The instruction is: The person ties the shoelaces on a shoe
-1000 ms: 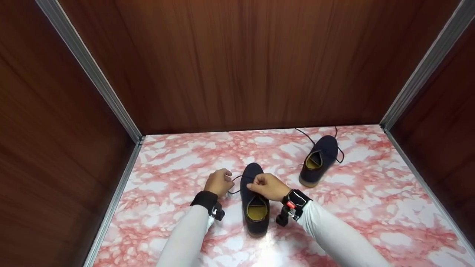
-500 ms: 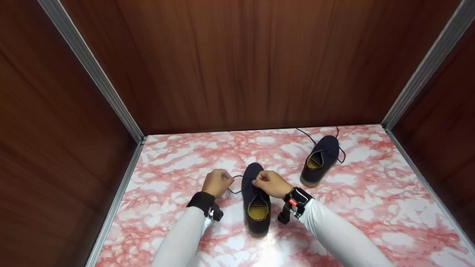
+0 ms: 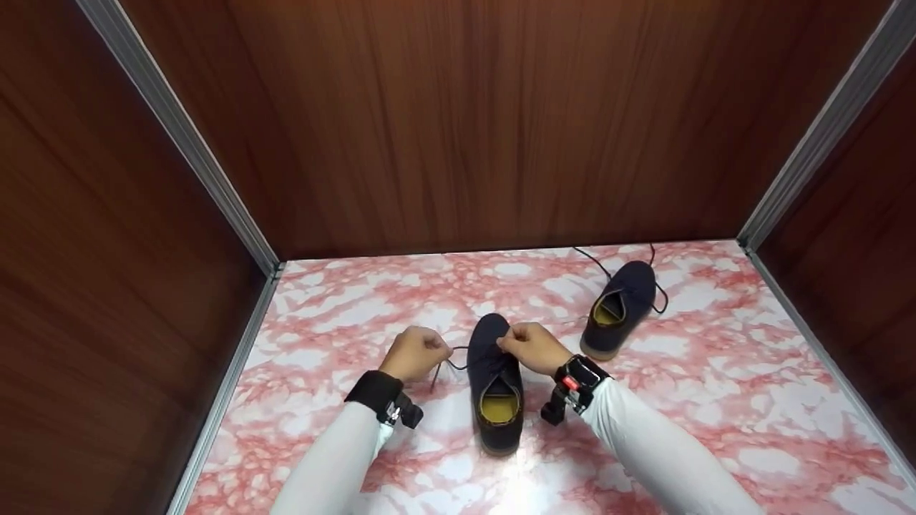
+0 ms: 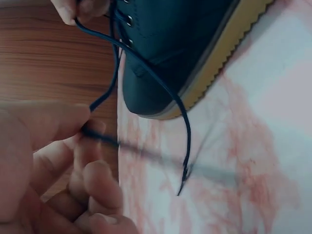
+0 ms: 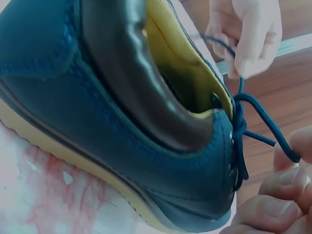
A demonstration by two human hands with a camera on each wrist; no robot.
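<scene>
A navy lace-up shoe [image 3: 482,368] with a yellow lining stands on the pink-and-white marbled surface, its toe pointing away from me. To its left, my left hand [image 3: 413,354] pinches a dark blue shoelace between thumb and forefinger; the blurred tail trails from the fingers in the left wrist view. Over the shoe's right side, my right hand [image 3: 537,348] pinches lace too. The right wrist view shows a lace knot [image 5: 239,119] at the top of the eyelets, with lace running from it to both hands. In the left wrist view, a lace end [image 4: 188,134] hangs in front of the shoe.
A matching navy shoe [image 3: 631,304] stands farther back on the right, its laces loose on both sides. Brown wood-grain panels [image 3: 458,129] enclose the surface at the back and sides, with grey metal strips [image 3: 179,136] along the corners.
My left hand has closed its fingertips on the lace and drawn slightly left, and a lace tail now hangs below it. My right hand has shifted a little right and away from me.
</scene>
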